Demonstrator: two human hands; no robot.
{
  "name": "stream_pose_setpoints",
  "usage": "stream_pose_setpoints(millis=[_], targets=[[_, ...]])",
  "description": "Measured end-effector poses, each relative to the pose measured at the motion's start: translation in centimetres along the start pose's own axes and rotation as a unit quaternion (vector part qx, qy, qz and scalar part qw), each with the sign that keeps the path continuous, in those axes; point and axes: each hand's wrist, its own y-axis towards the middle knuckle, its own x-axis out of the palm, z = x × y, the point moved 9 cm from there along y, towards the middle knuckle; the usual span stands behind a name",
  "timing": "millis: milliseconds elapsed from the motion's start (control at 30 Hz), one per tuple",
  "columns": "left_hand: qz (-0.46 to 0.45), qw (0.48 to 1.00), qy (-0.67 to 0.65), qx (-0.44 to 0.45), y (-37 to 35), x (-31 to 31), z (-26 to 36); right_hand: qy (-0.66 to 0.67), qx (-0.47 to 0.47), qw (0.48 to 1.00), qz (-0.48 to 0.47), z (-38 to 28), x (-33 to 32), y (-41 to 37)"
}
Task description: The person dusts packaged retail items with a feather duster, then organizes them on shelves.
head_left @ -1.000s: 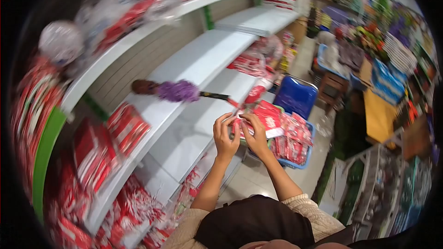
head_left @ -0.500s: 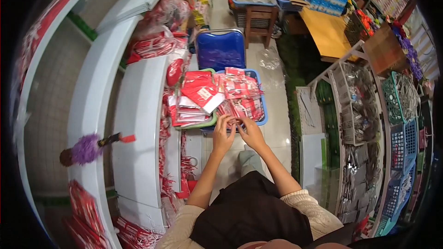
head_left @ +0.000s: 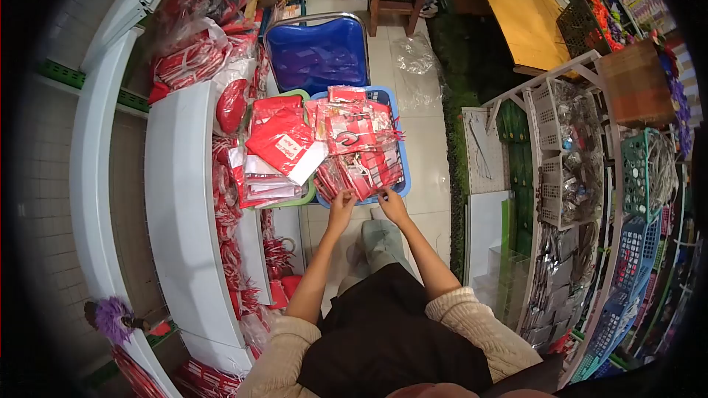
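Red-and-white plastic-wrapped packets (head_left: 354, 129) fill a blue basket (head_left: 404, 169). At its front edge, my left hand (head_left: 341, 208) and my right hand (head_left: 394, 208) are apart, fingers bent in, each pinching the near edge of a glossy red packet (head_left: 363, 179). Exactly how much of the packet lies between the fingertips is hard to see. Left of the blue basket stands a green basket (head_left: 307, 195), heaped with red-and-white fabric items in clear wrap; a folded red one with a white band and a label (head_left: 284, 144) lies on top.
A blue-seated chair (head_left: 317, 51) stands behind the baskets. White shelves (head_left: 177, 214) with red goods run along the left. On the right are a rack of white baskets (head_left: 549, 177) and a yellow tabletop (head_left: 520, 22). Clear plastic (head_left: 413, 55) lies on the tiled floor.
My hands have moved apart from each other along the basket's front edge. The camera view has shifted, so the baskets and chair sit further left in it.
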Motion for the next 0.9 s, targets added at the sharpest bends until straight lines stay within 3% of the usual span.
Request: stream_pose_setpoints(millis=[100, 200, 300, 367, 500, 600, 700, 833, 900], targets=[[0.141, 0.989, -0.033, 0.007, 1.0, -1.1, -1.1, 0.025, 0.031, 0.999, 0.002, 0.3, 0.8, 3.1], [0.173, 0.984, 0.012, -0.047, 2.1, -1.3, -2.0, 0.038, 0.038, 0.998, -0.018, -0.5, 3.0, 5.3], [0.146, 0.986, -0.066, -0.044, 5.0, -0.9, -10.6, 0.003, 0.014, 0.998, -0.053, -2.5, 4.5, 6.0], [0.133, 0.986, -0.088, -0.056, 4.1, 0.2, -4.8, -0.045, 0.014, 0.997, -0.064, -3.2, 4.4, 6.3], [0.046, 0.988, -0.127, -0.073, 4.6, 1.8, -2.8, -0.109, 0.03, 0.986, -0.126, -3.6, 3.1, 6.7], [0.031, 0.995, -0.083, -0.053, 5.8, 3.4, -5.5, -0.137, -0.003, 0.987, -0.078, -3.0, 2.4, 6.8], [0.02, 0.996, -0.09, 0.005, 6.0, 4.1, -1.6, -0.153, -0.005, 0.988, -0.008, -1.8, 1.3, 6.8], [0.029, 0.933, -0.311, -0.178, 3.8, 5.6, -1.6, -0.147, -0.006, 0.988, 0.053, -4.5, -1.5, 5.0], [-0.037, 0.918, -0.327, -0.224, 2.3, 7.2, -1.5, -0.121, -0.04, 0.988, 0.085, -5.9, -2.6, 3.4]])
